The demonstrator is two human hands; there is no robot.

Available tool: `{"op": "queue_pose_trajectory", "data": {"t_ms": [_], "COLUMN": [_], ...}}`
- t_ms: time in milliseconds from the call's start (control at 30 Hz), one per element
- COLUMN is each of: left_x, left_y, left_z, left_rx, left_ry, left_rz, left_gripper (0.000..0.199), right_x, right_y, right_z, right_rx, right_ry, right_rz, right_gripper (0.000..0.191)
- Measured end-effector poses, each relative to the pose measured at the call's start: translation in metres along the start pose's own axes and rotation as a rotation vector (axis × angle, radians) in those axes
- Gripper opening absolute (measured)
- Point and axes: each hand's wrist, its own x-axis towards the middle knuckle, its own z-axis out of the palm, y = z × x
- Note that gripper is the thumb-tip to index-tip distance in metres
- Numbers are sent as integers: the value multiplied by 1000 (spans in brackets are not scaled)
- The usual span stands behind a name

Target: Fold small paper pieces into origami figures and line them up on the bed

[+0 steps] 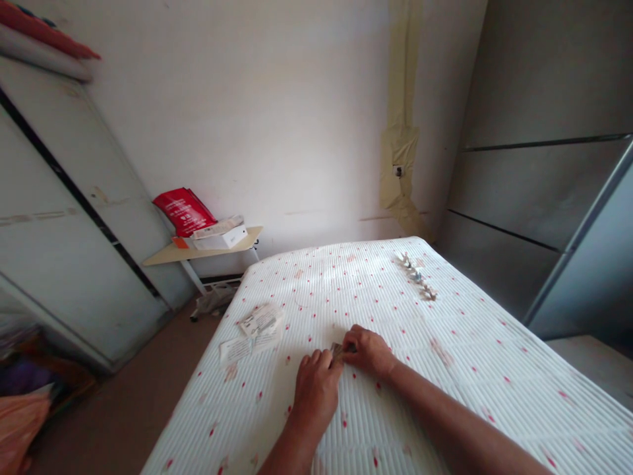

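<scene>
Both hands meet near the middle of a white ribbed cover with small red marks (420, 409). My left hand (316, 382) has its fingers curled on the left side of a small brownish printed piece (337, 353), which looks like paper. From the right, my right hand (368, 349) pinches the same piece, its fingers hiding much of it. Left of the hands lie several loose printed paper pieces (260, 320), partly overlapping. Farther off to the right, several small folded or twisted pieces (418, 277) sit in a slanting row.
Beyond the cover's left far corner stands a small table (202, 254) with a red bag (185, 210) and a white box (222, 236). Pale cabinets (69, 165) rise at the left, a grey one (534, 178) at the right. A wall socket (398, 171) is behind.
</scene>
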Motion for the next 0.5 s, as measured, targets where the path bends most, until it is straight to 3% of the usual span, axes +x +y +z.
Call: {"op": "queue_pose_trajectory", "data": {"t_ms": [267, 500], "left_x": [-1, 9], "left_y": [-6, -11], "left_z": [-8, 1], "left_rx": [-118, -313], "left_ry": [52, 79], "left_rz": [-28, -244], "left_gripper": [13, 8], "right_x": [0, 1], "right_y": [-4, -4], "right_z": [-4, -4], "right_rx": [-28, -33], "right_ry": [-21, -27], "right_rz": [20, 10], "right_gripper": [12, 11]}}
